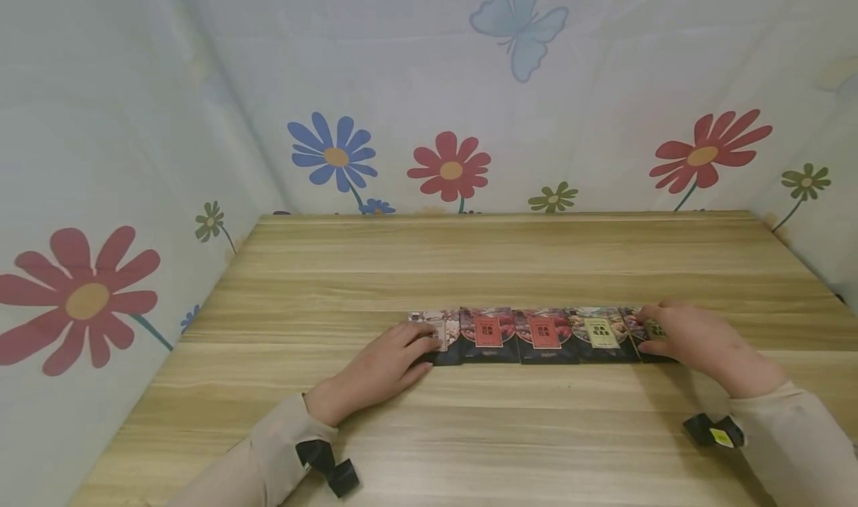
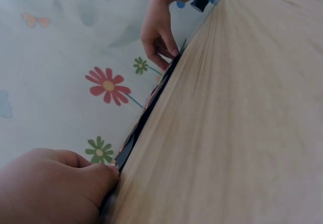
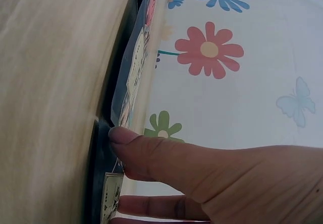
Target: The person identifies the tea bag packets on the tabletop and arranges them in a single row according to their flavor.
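Observation:
Several flat printed packets lie side by side in a row on the wooden table. On the leftmost packet (image 1: 450, 327), pale with a dark lower band, rests my left hand (image 1: 385, 362), its fingers over the left part and its thumb by the lower corner. Two red-labelled packets (image 1: 488, 334) and a yellow-labelled packet (image 1: 602, 334) fill the middle. My right hand (image 1: 704, 339) touches the rightmost packet (image 3: 112, 188), mostly covered by its fingers. In the right wrist view the extended right thumb (image 3: 151, 151) presses where this packet meets its neighbour.
Wood-grained tabletop (image 1: 509, 261) spreads around the row. A white curtain (image 1: 402, 68) printed with flowers and a butterfly hangs behind and beside the table. Black camera mounts sit at the left wrist (image 1: 328, 466) and right wrist (image 1: 713, 432).

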A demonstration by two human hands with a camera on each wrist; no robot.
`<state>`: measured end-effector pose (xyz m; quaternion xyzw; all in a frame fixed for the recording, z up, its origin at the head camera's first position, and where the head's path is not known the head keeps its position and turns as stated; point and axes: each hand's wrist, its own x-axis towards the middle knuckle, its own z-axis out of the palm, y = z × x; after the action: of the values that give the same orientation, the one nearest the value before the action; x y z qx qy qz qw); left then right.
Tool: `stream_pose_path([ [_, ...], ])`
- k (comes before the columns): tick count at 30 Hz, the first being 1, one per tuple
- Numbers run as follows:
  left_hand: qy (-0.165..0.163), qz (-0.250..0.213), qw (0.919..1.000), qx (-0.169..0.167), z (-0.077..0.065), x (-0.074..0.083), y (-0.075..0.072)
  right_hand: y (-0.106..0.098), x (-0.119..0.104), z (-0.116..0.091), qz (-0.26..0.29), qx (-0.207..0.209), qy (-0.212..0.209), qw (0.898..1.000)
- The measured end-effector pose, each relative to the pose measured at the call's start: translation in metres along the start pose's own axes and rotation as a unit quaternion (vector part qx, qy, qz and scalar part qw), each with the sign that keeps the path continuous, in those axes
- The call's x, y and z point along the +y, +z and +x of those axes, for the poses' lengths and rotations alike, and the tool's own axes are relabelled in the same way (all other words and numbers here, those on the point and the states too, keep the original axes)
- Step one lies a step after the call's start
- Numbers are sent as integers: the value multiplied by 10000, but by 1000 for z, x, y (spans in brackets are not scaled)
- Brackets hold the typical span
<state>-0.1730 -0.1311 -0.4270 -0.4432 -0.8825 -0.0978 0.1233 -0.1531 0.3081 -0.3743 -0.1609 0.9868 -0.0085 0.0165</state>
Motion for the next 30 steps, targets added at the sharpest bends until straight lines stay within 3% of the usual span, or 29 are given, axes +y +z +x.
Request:
stream_pose_path([
  [30,-58,-8,9997,-249,2,0,-4,1,2,4,353,-141,80,9992],
])
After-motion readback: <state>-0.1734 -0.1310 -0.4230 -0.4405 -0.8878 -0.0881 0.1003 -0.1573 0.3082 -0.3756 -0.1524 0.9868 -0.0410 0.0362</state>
